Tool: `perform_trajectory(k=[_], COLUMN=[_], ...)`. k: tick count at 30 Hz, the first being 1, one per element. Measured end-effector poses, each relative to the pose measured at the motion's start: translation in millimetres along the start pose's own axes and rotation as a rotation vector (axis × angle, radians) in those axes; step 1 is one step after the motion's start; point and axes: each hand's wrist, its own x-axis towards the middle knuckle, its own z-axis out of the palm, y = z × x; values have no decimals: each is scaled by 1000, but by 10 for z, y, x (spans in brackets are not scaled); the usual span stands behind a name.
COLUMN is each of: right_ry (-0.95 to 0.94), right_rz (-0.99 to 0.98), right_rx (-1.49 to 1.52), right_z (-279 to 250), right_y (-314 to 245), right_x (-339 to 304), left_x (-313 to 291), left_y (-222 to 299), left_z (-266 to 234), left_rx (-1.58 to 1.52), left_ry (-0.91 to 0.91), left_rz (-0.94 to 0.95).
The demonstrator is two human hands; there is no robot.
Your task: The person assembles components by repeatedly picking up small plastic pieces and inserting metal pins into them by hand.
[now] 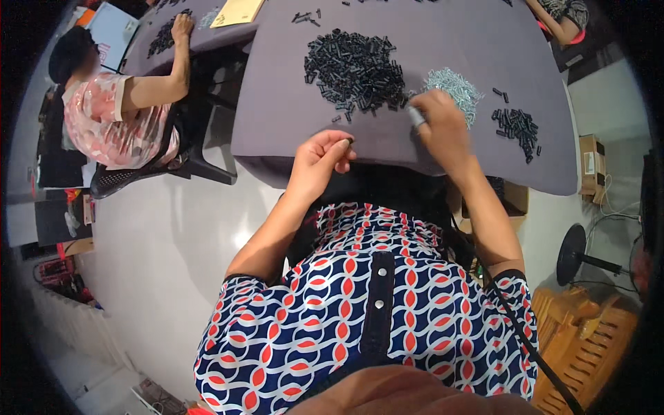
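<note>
My left hand (322, 160) is closed at the table's near edge, thumb and fingertips pinching a small black piece (349, 140) that is mostly hidden. My right hand (445, 131) is over the near left side of a heap of small silvery metal pins (456, 90). Motion blurs its fingers, and I cannot make out whether they hold anything. A grey cover (416, 116) wraps one of its fingers. Ahead of both hands lies a large heap of short black cylindrical pieces (353, 69). A smaller pile of finished-looking black pieces (515, 128) lies to the right.
A grey cloth (277, 124) covers the table. A few black pieces (304, 17) lie at its far left. Another person (124, 111) works at a table on the left; part of another person (564, 17) shows far right. A fan (573, 252) and cardboard box (591, 166) stand at right.
</note>
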Motion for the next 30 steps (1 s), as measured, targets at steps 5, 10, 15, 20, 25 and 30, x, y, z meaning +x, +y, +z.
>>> perform_trajectory(k=[5,10,15,20,25,30], right_ry=[-102,-125,-99,-184,-218,-206], right_rz=[65,35,20,-84,-85,-96], right_rx=[-155,-210,11,251,259,220], right_z=[-176,-94,-207,-121,-128,-150], right_y=[97,202,-90,-355,-415,-414], right_x=[-60,-129,-152,-133,-141,-108], left_x=[26,24,89,145,112,77], left_y=[-17,-41,-39,-51,-40,-22], left_z=[109,145,293,428,389,358], left_rx=[-57,-80,-163,-166,-83,-46], left_ry=[-115,-93,-61,-98,-135,-141], left_rz=[-59,-81,-135,-82,-63,-60])
